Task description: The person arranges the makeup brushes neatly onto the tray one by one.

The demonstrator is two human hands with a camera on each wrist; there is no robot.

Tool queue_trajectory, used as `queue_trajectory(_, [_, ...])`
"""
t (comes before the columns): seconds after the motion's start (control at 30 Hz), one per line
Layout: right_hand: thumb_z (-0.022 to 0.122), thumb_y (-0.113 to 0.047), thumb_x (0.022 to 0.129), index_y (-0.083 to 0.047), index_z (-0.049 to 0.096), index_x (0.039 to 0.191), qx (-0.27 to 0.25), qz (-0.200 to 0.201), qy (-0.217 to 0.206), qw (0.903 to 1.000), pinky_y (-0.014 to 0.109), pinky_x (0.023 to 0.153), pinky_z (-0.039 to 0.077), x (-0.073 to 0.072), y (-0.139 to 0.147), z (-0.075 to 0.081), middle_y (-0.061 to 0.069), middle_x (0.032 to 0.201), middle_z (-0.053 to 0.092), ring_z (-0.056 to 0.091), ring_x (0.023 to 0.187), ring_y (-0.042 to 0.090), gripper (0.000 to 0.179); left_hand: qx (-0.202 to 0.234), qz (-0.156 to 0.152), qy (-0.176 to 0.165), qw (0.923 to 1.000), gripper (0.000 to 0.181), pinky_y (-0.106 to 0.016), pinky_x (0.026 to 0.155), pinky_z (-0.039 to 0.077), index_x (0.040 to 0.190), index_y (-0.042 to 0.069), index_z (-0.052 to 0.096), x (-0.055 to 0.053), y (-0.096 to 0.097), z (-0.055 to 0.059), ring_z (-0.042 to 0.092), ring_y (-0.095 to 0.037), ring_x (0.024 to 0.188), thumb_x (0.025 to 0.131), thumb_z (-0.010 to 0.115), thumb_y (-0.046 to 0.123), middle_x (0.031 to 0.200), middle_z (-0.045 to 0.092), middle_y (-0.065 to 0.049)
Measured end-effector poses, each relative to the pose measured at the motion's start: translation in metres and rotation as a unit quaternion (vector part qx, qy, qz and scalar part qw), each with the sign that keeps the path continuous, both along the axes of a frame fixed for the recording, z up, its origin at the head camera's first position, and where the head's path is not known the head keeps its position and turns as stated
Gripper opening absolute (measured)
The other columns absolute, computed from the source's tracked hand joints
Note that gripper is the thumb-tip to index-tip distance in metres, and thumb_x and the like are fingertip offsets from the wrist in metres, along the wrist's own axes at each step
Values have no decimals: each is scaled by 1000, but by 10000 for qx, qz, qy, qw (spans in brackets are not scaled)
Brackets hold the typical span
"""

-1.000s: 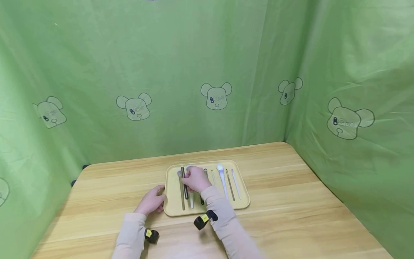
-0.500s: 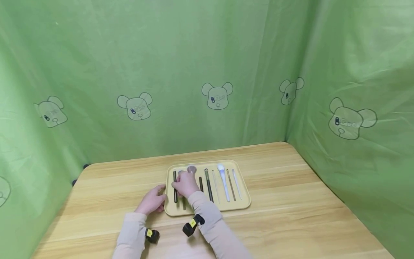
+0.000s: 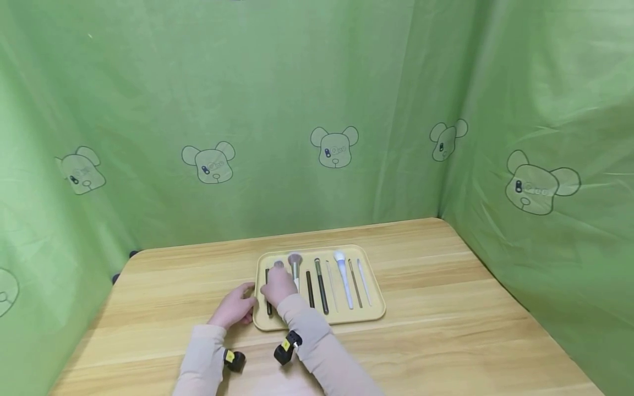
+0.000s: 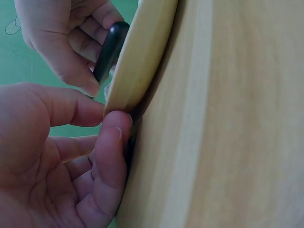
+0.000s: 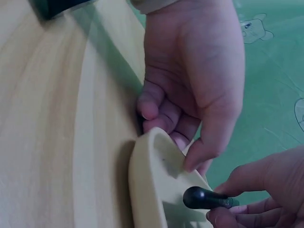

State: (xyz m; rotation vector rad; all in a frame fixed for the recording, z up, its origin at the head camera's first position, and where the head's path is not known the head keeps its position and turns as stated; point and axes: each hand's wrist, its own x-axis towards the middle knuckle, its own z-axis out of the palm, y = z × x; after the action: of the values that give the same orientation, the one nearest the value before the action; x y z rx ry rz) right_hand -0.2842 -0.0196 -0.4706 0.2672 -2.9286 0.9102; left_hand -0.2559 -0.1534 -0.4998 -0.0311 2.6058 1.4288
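A cream tray (image 3: 370, 316) lies on the table and bears a row of makeup brushes. My left hand (image 3: 231, 307) grips the tray's left rim, thumb on top and fingers curled under it, as the left wrist view shows. Over the tray's left end, my right hand (image 3: 279, 285) pinches a slim black-handled brush (image 5: 202, 197) between thumb and fingers. This brush stands lengthwise near the left rim; its middle is partly covered by the hand. Beside it, a grey-tipped brush (image 3: 279, 264) is mostly hidden under the right hand. A fluffy grey-brown brush (image 3: 295, 259) lies just right of that.
Further right on the tray lie a short dark stick (image 3: 310, 289), a black-handled brush (image 3: 322, 289), a thin pale tool (image 3: 332, 286), a white-tipped brush (image 3: 344, 279), a thin brown one (image 3: 355, 283) and a pale slim stick (image 3: 364, 281). A green curtain (image 3: 267, 209) surrounds the wooden table (image 3: 436, 308).
My right hand has carried the black-handled brush left across the tray to the left end, then shifted slightly toward me. The fluffy brush has come into view. My left hand stays on the rim.
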Motion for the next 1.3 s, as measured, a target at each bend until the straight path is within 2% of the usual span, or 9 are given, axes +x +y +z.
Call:
queue_trajectory(0.07, [71,-10,76,-3,64,73,173,20,86,9998,27,43,42,-1,-2,-2,9,71,61,54,51,18,10,-15,-5,13,10000,57,-25,47,51,144,-1,43,1,0,1,53,-14,49,88,52,6,61,55,-6])
queue_trajectory(0.33, [71,-10,73,-5,67,74,531,62,264,9982,31,52,51,0,-10,-4,9,74,69,63,60,23,7,-18,35,58,10000,52,-26,47,51,142,-1,44,2,1,2,52,-14,49,92,51,9,62,55,-6])
queue_trajectory(0.47, [69,-9,73,-6,68,70,697,101,392,9967,30,53,51,2,-13,-4,7,71,70,63,60,21,5,-23,39,85,10000,49,-27,46,51,141,0,46,3,1,2,53,-14,49,93,49,10,62,55,-7])
queue_trajectory(0.67, [70,-11,74,-6,69,72,907,71,513,9945,29,52,51,2,-15,-7,7,72,71,65,61,21,5,28,29,77,10000,48,-28,47,52,141,-1,46,2,0,1,54,-15,50,94,48,10,64,57,-8])
queue_trajectory(0.97, [69,-11,74,-7,70,72,922,-28,498,9945,30,52,52,0,-18,-10,8,74,70,65,63,21,4,-1,3,86,10000,49,-27,46,52,141,-2,45,-2,-1,-7,53,-14,49,94,49,10,63,55,-7])
queue_trajectory(1.13, [69,-12,74,-7,70,72,974,-59,609,9934,31,51,52,0,-18,-11,9,74,70,66,63,22,5,-3,7,89,10000,49,-27,46,52,141,-1,45,-2,-1,-7,53,-13,49,94,49,10,63,55,-7])
queue_trajectory(1.3, [70,-12,75,-7,71,74,1001,-50,525,9936,30,52,52,0,-19,-10,9,76,71,66,64,22,5,23,18,76,10000,48,-27,46,52,141,-1,45,-2,-1,-5,53,-13,48,95,49,10,63,55,-7])
